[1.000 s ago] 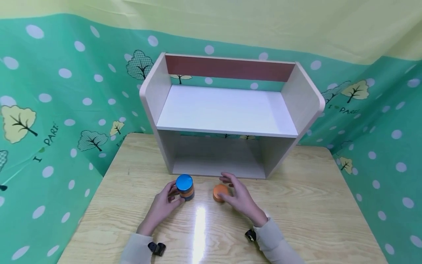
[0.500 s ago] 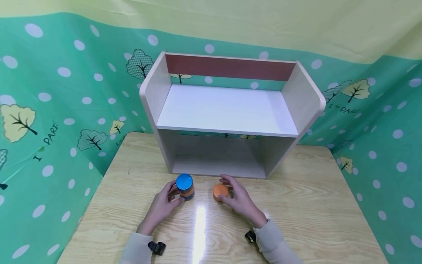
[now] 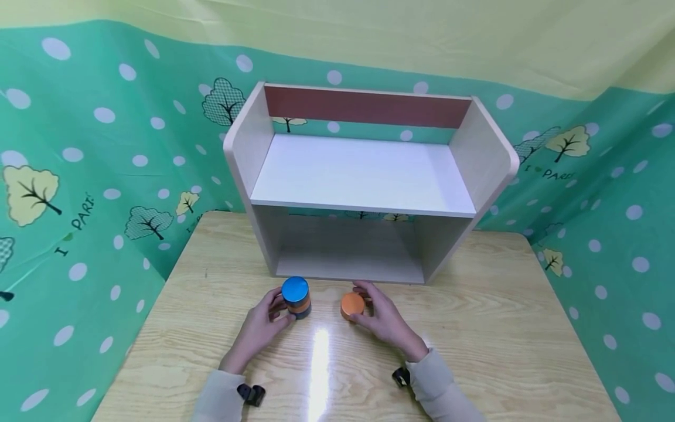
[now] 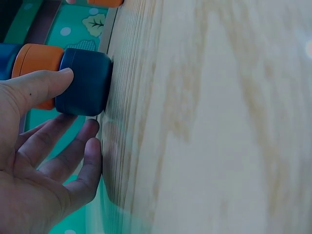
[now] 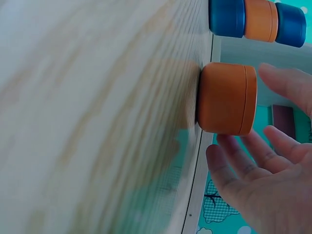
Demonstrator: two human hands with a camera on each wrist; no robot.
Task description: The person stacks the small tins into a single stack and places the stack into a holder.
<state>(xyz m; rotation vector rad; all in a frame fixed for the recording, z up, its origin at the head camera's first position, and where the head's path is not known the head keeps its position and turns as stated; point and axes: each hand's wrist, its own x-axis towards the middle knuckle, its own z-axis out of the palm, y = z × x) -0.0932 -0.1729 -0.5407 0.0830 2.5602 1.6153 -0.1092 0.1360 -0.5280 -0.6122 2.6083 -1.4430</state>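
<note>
A stack of round containers, blue, orange and blue (image 3: 296, 298), stands upright on the table. My left hand (image 3: 261, 328) is at its left side; in the left wrist view the thumb lies against the bottom blue container (image 4: 85, 80) and a finger reaches behind it, the others loosely bent. To the right, a single orange container (image 3: 352, 306) stands apart from the stack. Around its right side is my right hand (image 3: 387, 319), fingers spread. The right wrist view shows a small gap between the thumb and the orange container (image 5: 226, 97), with fingertips close to its side.
A two-level shelf unit (image 3: 364, 176) stands just behind the containers, with nothing on its upper board. The wooden table (image 3: 506, 328) extends to both sides. Patterned green cloth (image 3: 95, 234) hangs behind and at the sides.
</note>
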